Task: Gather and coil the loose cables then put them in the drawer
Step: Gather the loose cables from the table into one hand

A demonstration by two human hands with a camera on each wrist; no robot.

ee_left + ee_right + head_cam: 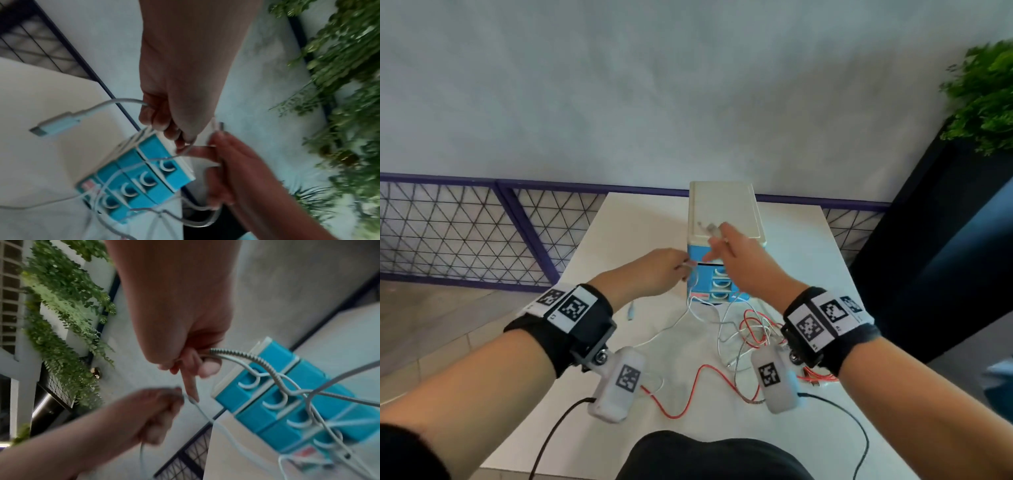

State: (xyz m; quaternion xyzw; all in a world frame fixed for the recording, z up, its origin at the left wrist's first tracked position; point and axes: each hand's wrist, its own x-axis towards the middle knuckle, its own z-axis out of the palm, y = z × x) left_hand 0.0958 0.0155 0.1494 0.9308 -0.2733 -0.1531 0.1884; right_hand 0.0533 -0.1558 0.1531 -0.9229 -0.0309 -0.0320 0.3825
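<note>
A small drawer unit (723, 205) with blue fronts and a white top stands on the white table (640, 233); its drawers (144, 178) look closed. My left hand (683, 269) grips a white cable (123, 101) just left of the unit, and the cable's pale blue plug (55, 125) hangs free. My right hand (717, 246) is raised in front of the unit's top. It pinches a silver braided cable (246, 356) and a thin white strand, index finger pointing out. White loops drape across the drawer fronts (298, 386). A red cable (688, 401) lies tangled with white ones on the table.
The tangle of red and white cables (750, 329) spreads over the table's right half in front of the unit. A dark planter (928, 257) with green foliage (986, 96) stands to the right. A mesh railing (465, 233) runs behind the table.
</note>
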